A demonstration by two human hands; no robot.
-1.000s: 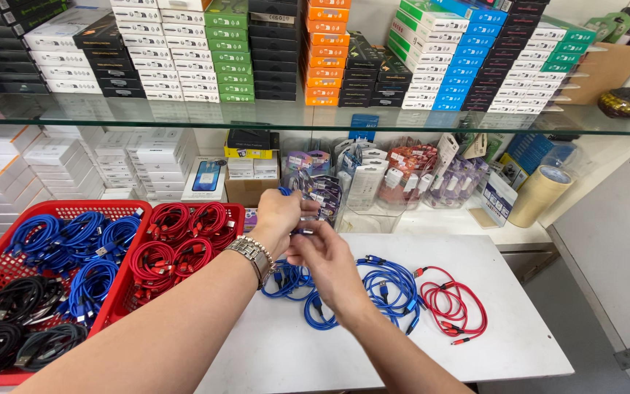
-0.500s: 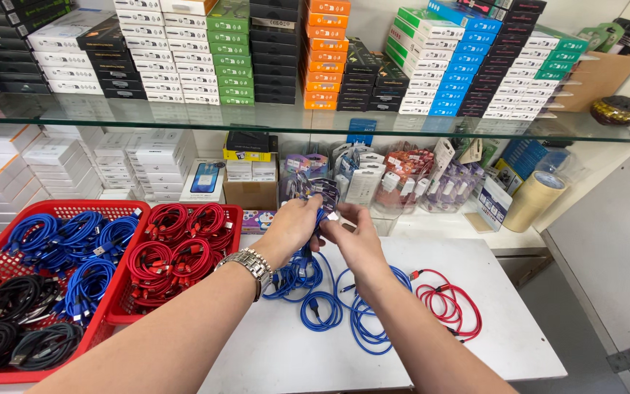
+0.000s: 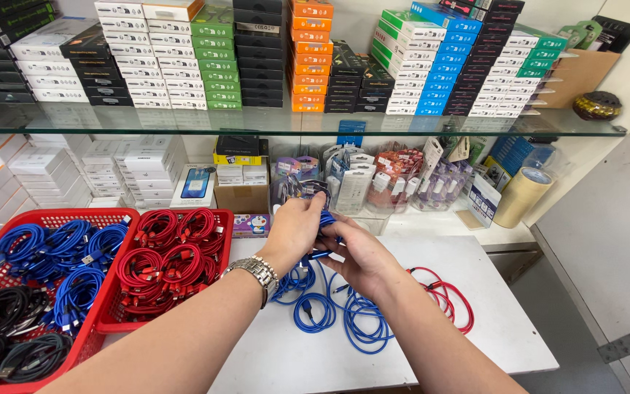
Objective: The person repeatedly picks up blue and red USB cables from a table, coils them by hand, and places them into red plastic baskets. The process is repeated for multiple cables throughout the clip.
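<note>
Since half a second ago, both hands have drawn slightly lower and closer together over the white table [image 3: 475, 321], the left hand [image 3: 294, 228] and right hand [image 3: 362, 257] now meeting around one blue cable [image 3: 324, 228], fingers closed on it just above the loose blue cables [image 3: 329, 310] lying on the tabletop. A wristwatch [image 3: 255, 273] sits on the left wrist, red cables [image 3: 446, 299] lie just right of the right forearm, and to the left stand a red basket [image 3: 111, 321] of coiled red cables [image 3: 169, 259] and another of blue and black ones.
</note>
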